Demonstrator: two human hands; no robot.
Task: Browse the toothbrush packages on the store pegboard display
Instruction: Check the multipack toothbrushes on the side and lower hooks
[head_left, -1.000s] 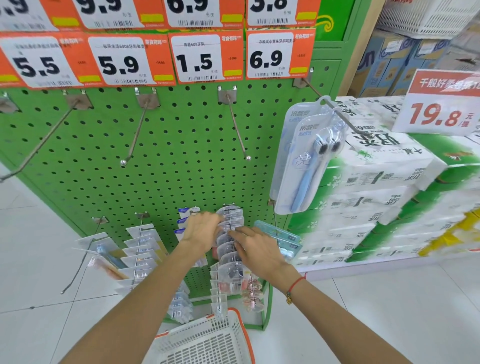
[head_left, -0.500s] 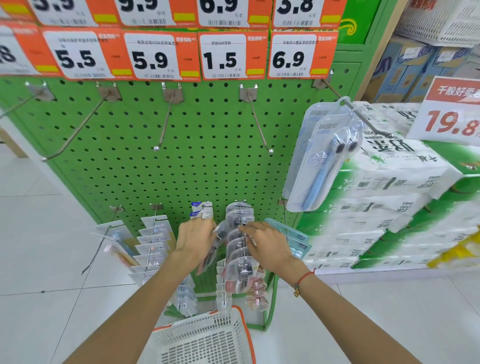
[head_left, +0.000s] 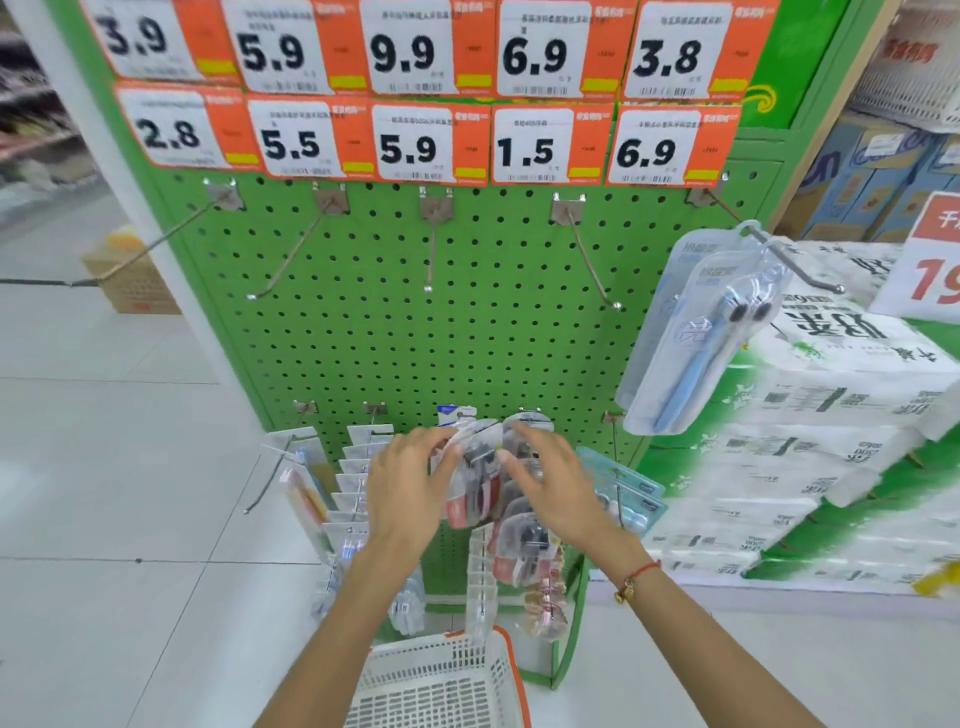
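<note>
Left hand (head_left: 410, 488): its grip held the side of a clear toothbrush package (head_left: 475, 480), fingers curled round the edge.
Right hand (head_left: 553, 480): fingers spread, relaxed, holding nothing, touching the stacked packages (head_left: 522, 535).
Packages: hung low on the green pegboard (head_left: 467, 322).
Basket (head_left: 441, 680): below the hands.

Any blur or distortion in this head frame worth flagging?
Head view: wide-angle bending curves the pegboard edges; motion blur smears both hands and the clear packages between them; price tags stay readable; lighting is even, with no harsh shadows.
</note>
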